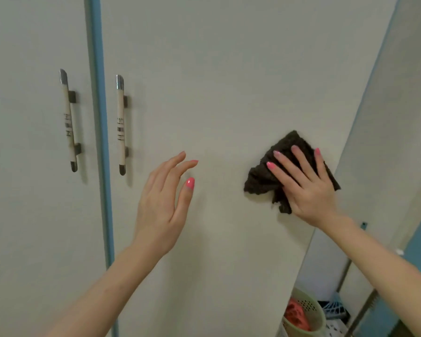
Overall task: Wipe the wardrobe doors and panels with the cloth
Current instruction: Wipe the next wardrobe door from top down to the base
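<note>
The right hand (309,188) pressed the dark cloth (265,177) flat against the right wardrobe door (216,81), near that door's right edge, fingers straight and spread. The left hand (163,205) hovered before the same door, fingers relaxed and holding nothing, right of its handle (121,125).

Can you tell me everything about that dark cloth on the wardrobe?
The cloth is dark brown, nearly black, with a rough, knobbly weave like a thick rag. It is crumpled into an uneven, pointed shape, one corner sticking up. It lies flat against the pale wardrobe door, near the door's right edge. The right hand presses it there with straight, spread fingers. Nothing else touches it.
</note>
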Available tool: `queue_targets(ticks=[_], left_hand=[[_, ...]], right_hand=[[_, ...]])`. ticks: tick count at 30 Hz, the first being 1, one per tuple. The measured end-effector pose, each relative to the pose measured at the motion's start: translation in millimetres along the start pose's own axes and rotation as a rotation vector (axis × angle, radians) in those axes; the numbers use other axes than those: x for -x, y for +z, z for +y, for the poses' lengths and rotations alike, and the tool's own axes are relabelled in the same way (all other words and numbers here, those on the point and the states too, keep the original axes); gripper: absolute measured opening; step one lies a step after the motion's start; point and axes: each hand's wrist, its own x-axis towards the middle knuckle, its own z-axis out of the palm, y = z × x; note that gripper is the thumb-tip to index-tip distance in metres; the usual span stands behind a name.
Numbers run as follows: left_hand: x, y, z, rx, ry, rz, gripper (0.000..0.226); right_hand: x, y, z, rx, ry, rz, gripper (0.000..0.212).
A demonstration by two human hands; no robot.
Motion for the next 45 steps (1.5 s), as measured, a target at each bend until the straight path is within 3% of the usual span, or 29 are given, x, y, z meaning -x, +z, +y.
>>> queue_targets(ticks=[3,7,11,16,18,23,25,28,31,35,36,38,42,43,45], left_hand=[[3.1,13.3,-12.9,-0.065,0.121,0.030,0.037],[22.9,30.6,-43.9,-0.170,0.257,0.140,0.037],[63.4,51.5,-66.1,-0.269,0.252,0.254,0.039],[119.0,55.9,-84.4,-0.244,0.243,0.323,0.040],[134.0,52.0,-89.1,-0.257,0.261,0.333,0.041],[134.8,43.7,-101.7,-0.300,0.257,0.320,0.042],[135.1,40.3,-105.8,-0.298,0.259,0.314,0.041],[144.2,37.3,-110.4,-0.279,0.259,0.332,0.040],[160.1,40.5,-112.2,-0.221,0.237,0.330,0.040],[166.1,39.1,-115.4,-0.215,0.235,0.293,0.040],[165.2,35.8,-115.6,-0.195,0.226,0.305,0.041],[166.8,29.0,-118.1,-0.156,0.204,0.327,0.041],[183.3,18.5,-130.7,-0.162,0.182,0.365,0.039],[187.4,16.7,-134.7,-0.177,0.173,0.370,0.039],[192.9,11.1,-142.7,-0.204,0.149,0.372,0.039]], right_hand=[[13.1,14.7,-18.3,-0.145,0.097,0.059,0.050],[94.7,44.5,-71.1,-0.122,-0.036,0.048,0.045],[162.6,65.9,-110.0,-0.108,-0.119,0.001,0.043],[153.7,65.3,-89.7,-0.023,-0.166,0.011,0.039],[128.6,59.0,-71.7,-0.025,-0.073,0.048,0.042],[58.6,59.5,-60.7,-0.081,0.540,0.290,0.055],[58.9,65.8,-76.0,-0.049,0.594,0.316,0.055],[90.5,83.3,-125.8,-0.025,0.422,0.304,0.052],[134.7,105.1,-180.7,0.040,0.001,0.161,0.046],[99.4,82.3,-145.4,0.107,-0.397,-0.026,0.042],[79.4,76.1,-133.2,0.130,-0.404,-0.022,0.043],[39.4,70.2,-116.7,0.113,-0.245,0.043,0.046],[-19.9,84.4,-173.1,-0.046,0.444,0.299,0.053],[-23.9,96.3,-202.7,-0.004,0.445,0.360,0.053],[-20.5,116.9,-261.6,0.013,0.103,0.296,0.050]])
